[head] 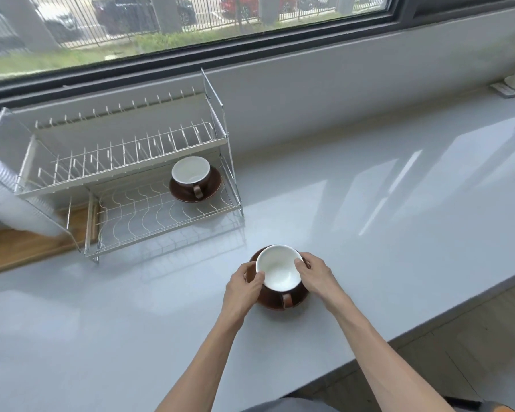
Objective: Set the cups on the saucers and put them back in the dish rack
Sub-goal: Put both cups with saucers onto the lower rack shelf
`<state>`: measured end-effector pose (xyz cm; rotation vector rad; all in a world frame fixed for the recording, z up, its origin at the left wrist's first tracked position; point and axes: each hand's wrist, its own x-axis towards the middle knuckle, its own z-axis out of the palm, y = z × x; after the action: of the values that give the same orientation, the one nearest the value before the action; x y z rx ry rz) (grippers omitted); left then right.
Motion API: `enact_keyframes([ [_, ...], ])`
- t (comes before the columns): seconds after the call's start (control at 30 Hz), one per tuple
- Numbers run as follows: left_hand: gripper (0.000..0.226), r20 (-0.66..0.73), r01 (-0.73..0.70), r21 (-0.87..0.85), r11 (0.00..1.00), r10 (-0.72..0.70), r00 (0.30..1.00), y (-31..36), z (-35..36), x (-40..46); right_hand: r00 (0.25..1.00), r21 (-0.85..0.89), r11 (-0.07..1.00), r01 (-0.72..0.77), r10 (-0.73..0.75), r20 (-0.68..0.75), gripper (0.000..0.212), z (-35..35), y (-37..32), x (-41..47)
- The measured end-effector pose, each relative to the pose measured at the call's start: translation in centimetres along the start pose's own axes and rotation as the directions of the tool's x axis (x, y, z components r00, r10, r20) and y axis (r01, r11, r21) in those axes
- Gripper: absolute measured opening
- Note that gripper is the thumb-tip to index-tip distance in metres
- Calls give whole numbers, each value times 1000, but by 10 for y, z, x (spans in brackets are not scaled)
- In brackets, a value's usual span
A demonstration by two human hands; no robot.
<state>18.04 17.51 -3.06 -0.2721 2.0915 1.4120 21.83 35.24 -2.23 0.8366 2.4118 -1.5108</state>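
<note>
1. Pale grey and glossy, the desk (369,203) runs under a wide window, with parked cars and a fence beyond the glass. Only one view is on offer, from the head looking down.

2. At the left stands the dish rack (125,173), a two-tier wire frame. One cup (191,173) already sits on its saucer (211,190) at the right end of the lower shelf, handle towards the person. A wooden board (21,248) lies beneath the rack's left end, and a stack of clear plastic cups (9,197) leans there.

3. Nearer, on the bare desk in front of the rack, a second cup (278,267) rests on a second saucer (272,303), handle pointing back at the person.

4. The left hand (244,288) is curled at the left side, thumb on the cup's rim, fingers down by the saucer edge. The right hand (315,273) mirrors it on the right. Both look partly closed around the pair; whether the fingers sit under the saucer I cannot tell.

5. I'd judge this as glazed ceramic: stiff, fairly weighty, slick and breakable. The cup is loose on the saucer and would slide if tilted. Best hold is under the saucer rim on both sides, thumbs steadying the cup, kept level for the carry to the lower shelf beside the first pair.
</note>
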Motion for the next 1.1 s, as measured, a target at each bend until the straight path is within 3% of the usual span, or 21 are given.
enact_keyframes([
  [0.2, 64, -84, 6, -47, 999, -10, 996, -7, -41, 1, 996, -40, 998, 44, -41, 79, 37, 33, -28, 8],
  [0.37, 49, -153, 20, -83, 996, -32, 988, -9, -77, 1, 988, -42, 994, 97, -91, 128, 38, 62, -55, 13],
  [0.57, 46, -238, -6, -113, 994, -21, 971, -4, -125, -3, 974, -48, 988, 150, -139, 180, 34, 100, -93, 19],
  [0.7, 52, -285, -22, -118, 993, -13, 958, 3, -162, 4, 957, -38, 979, 199, -186, 221, 33, 121, -125, 24],
  [1.1, 49, -360, -51, -111, 992, 8, 933, 34, -253, 53, 940, -80, 958, 274, -250, 230, 34, 185, -210, 60],
])
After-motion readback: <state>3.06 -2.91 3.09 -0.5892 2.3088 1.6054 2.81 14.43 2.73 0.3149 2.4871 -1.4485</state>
